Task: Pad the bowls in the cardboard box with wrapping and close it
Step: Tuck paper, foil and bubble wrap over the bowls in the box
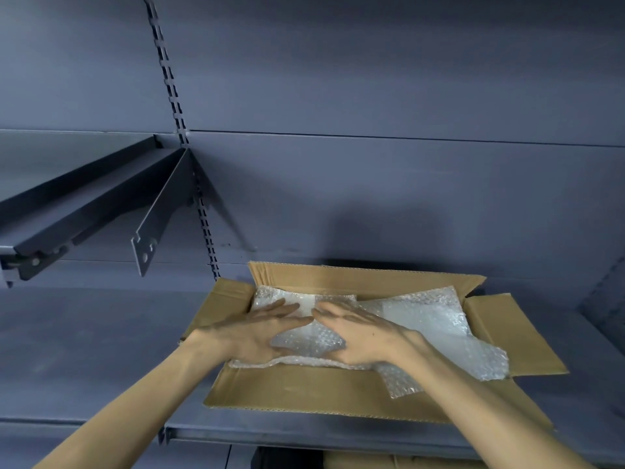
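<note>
Head view: bubble wrap [419, 319] under flat fingers [287, 311].

Dark grey metal shelf [101, 350], open cardboard box [304, 390] resting on it, seemingly flat

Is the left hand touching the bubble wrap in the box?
Touching. The head view shows the left hand lying flat with straight fingers on the bubble wrap, no gap visible.
</note>
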`<action>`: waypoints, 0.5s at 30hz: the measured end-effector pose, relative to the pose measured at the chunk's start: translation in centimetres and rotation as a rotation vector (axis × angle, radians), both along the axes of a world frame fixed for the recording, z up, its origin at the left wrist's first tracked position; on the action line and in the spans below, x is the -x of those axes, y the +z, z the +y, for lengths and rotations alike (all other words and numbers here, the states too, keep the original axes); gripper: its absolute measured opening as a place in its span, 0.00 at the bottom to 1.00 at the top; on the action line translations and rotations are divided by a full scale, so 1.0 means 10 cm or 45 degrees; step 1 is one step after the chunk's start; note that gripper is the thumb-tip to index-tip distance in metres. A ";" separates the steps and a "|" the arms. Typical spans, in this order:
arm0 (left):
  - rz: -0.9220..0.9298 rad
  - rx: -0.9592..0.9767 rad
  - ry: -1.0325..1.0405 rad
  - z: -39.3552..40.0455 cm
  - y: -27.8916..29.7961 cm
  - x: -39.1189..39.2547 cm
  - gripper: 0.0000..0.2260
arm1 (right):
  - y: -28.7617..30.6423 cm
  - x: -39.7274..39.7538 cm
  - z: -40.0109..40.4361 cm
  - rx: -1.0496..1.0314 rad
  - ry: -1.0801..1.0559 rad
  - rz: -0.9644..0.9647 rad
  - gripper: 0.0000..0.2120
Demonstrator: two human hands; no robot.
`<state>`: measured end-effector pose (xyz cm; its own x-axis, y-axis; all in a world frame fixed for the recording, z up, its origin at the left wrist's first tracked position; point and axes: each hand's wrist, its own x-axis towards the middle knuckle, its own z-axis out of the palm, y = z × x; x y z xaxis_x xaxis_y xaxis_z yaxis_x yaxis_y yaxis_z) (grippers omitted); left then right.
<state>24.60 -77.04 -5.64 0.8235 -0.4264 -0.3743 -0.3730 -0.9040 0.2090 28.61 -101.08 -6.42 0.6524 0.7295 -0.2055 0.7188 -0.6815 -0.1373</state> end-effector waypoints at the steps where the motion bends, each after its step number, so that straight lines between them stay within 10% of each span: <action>1: -0.010 -0.004 -0.001 0.01 -0.03 -0.01 0.31 | -0.01 -0.01 0.00 -0.005 -0.008 -0.011 0.40; 15: -0.322 0.161 0.193 0.05 -0.23 -0.01 0.26 | -0.01 -0.06 0.00 -0.256 -0.329 -0.231 0.22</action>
